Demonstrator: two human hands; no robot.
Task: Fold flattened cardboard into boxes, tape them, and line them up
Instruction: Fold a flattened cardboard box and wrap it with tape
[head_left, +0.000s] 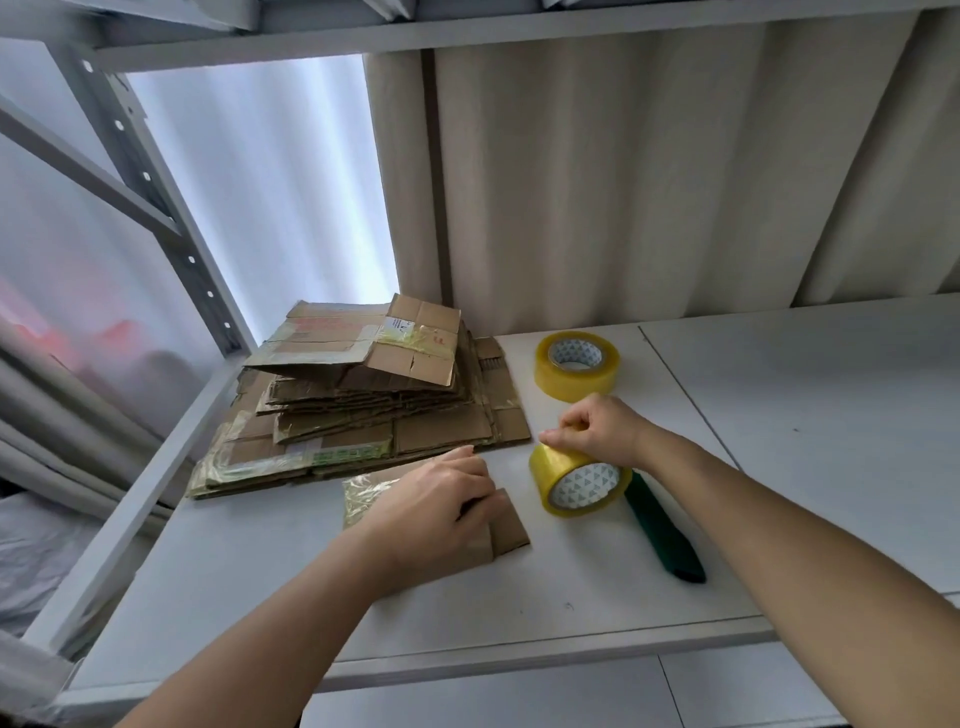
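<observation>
Forearms: two bare forearms reach in from the bottom edge, nearest the camera, one to each hand.
Shelf: one white shelf board (779, 415) of a metal rack carries everything; a seam splits its top into two panels.
Curtain: one pale pleated curtain (649, 182) hangs behind the shelf.
Cardboard stack: one untidy pile of flattened cardboard (363, 410) at the back left of the shelf, many sheets deep, too many to count, with old tape and labels on them.
Cardboard piece: one small flattened cardboard piece (511, 530) lies in front of the stack, flat on the shelf, with crinkled clear tape on its left end.
Left hand (441, 512): palm down on the small piece, fingers curled and pressing it to the board.
Right hand (597, 428): fingers bent, fingertips pinching at the top edge of the near tape roll.
Tape rolls: two yellowish clear rolls; the near tape roll (576, 480) stands tilted on edge just right of the small piece, the far tape roll (576, 366) lies flat behind it, beside the stack.
Green tool: one dark green tool (665, 535) lies on the shelf, its far end touching the near roll; what it is I cannot tell.
</observation>
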